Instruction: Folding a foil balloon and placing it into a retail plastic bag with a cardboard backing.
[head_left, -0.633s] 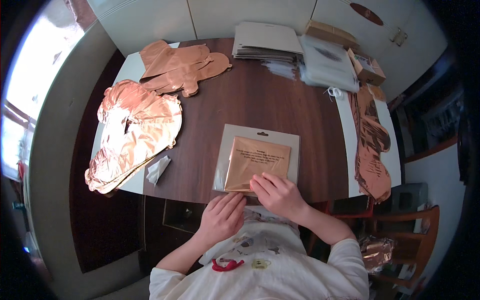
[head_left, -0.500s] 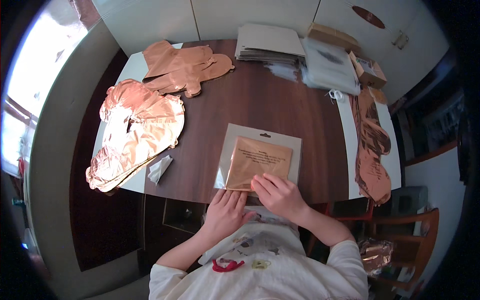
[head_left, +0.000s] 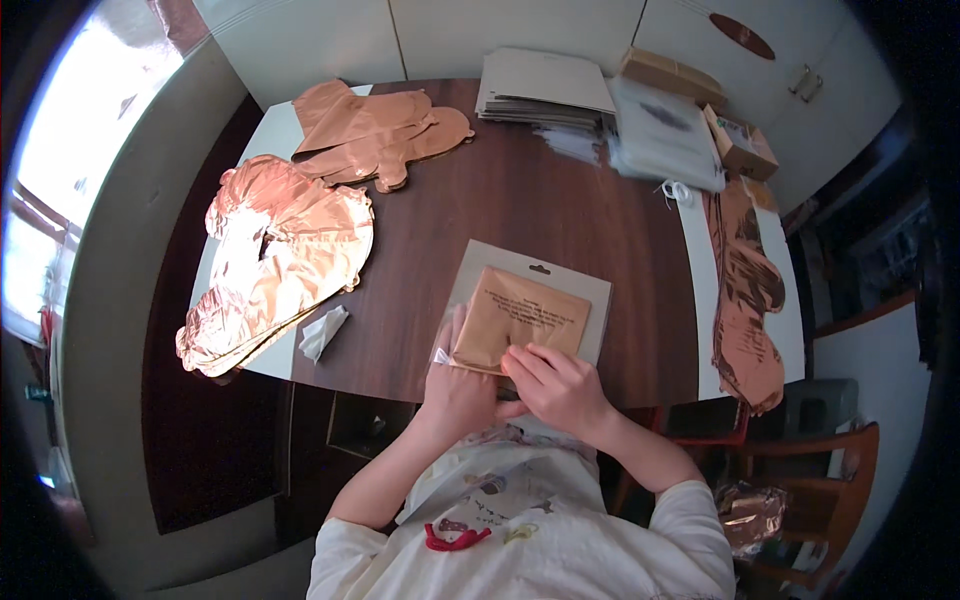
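A clear plastic bag (head_left: 595,345) lies at the table's near edge. In it is a grey backing card (head_left: 485,257) with a hang hole at its far end. A flat, folded copper-coloured foil piece (head_left: 500,310) rests over the card, with dark print across it. My left hand (head_left: 460,390) reaches in at the near left corner, its stretched fingers partly hidden beneath the foil; one finger shows along the foil's left side. My right hand (head_left: 560,385) pinches the bag's near edge, fingertips against the foil; something orange shows at the fingertips.
Copper foil balloons (head_left: 290,250) lie flat at left, more foil shapes (head_left: 385,130) behind them. A crumpled white paper (head_left: 322,332) lies nearby. At the back are stacked grey cards (head_left: 545,80), clear bags (head_left: 660,130) and a small box (head_left: 740,145). Long foil strips (head_left: 745,300) lie at right.
My left hand has slid forward from the near edge to under the foil's left side. The bag and card have shifted slightly right and tilted. My right hand keeps its pinch.
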